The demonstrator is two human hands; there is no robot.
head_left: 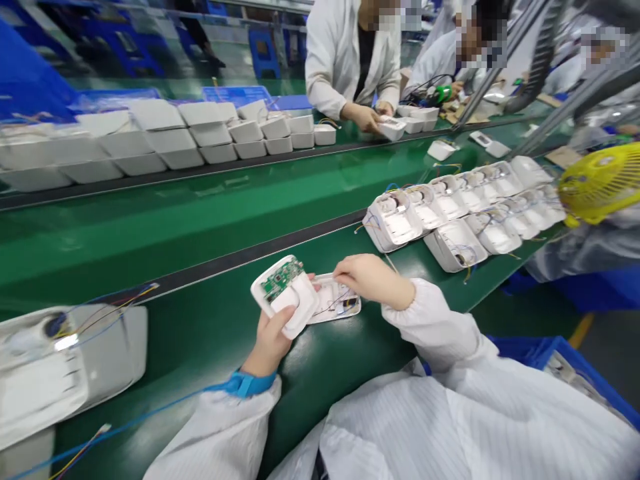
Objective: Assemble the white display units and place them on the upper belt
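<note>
A white plastic cover with a green circuit board on its face is gripped by my left hand, thumb on top. Beside and partly behind it is an open white housing half with thin wires inside. My right hand is over the far right side of that half, thumb and fingertips pinched together; what they hold, if anything, is too small to make out. A blue wrist strap with a cord circles my left wrist.
White housings with wires stand in rows at right, near a yellow fan. Larger white housings lie at left. Across the green conveyor, a co-worker handles a white part beside stacked housings.
</note>
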